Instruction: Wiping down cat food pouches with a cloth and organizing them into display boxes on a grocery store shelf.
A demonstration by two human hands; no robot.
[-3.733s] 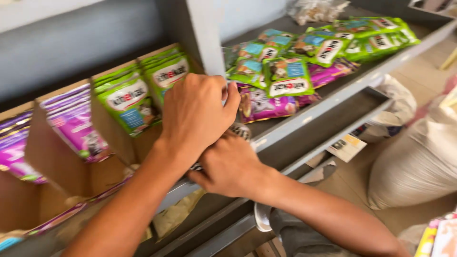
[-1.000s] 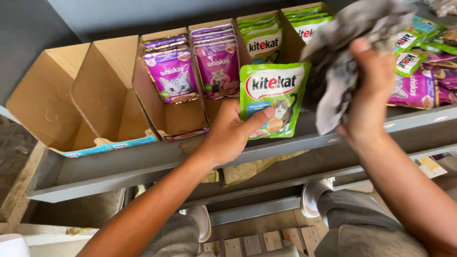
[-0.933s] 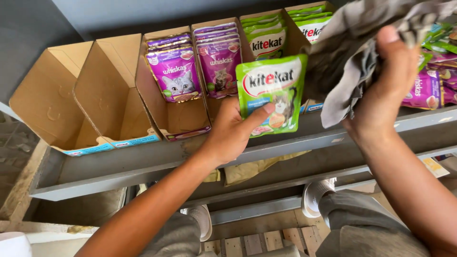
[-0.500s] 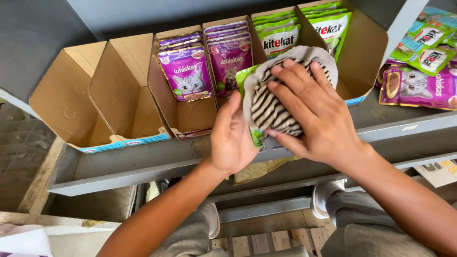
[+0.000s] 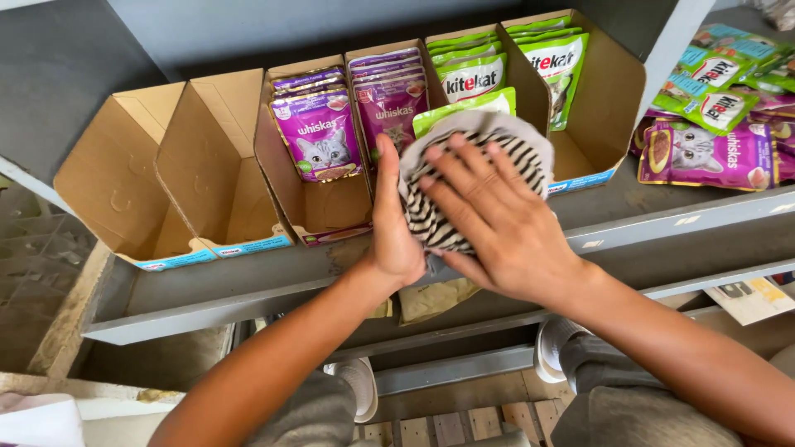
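The right hand [image 5: 497,223] lies flat with its fingers spread wide, palm pressing a grey-and-black striped cloth [image 5: 464,178] against the face of a green foil pet-food pouch [image 5: 464,103]. Only the pouch's top edge peeks out above the cloth. The left hand [image 5: 396,223] stands on edge just beside it, fingers together and pointing up, thumb side toward the cloth, bracing the pouch from its left side so it cannot slide. Pouch and cloth sit at the front of the grey metal shelf [image 5: 248,290], in front of the row of open brown cardboard display boxes [image 5: 207,165].

To wipe it well, I would say the left hand should keep the pouch steady while the right draws the cloth across the whole face in even strokes, with light pressure, since a soft filled pouch will buckle or crease if pushed hard. The edges and the sealed top want a pass too.

Around them, two boxes to the left stand bare inside; the next two hold purple pouches [image 5: 319,136] upright, and the two beyond hold green pouches [image 5: 555,66]. More loose pouches, green and purple [image 5: 704,149], lie in a heap further right on the shelf.
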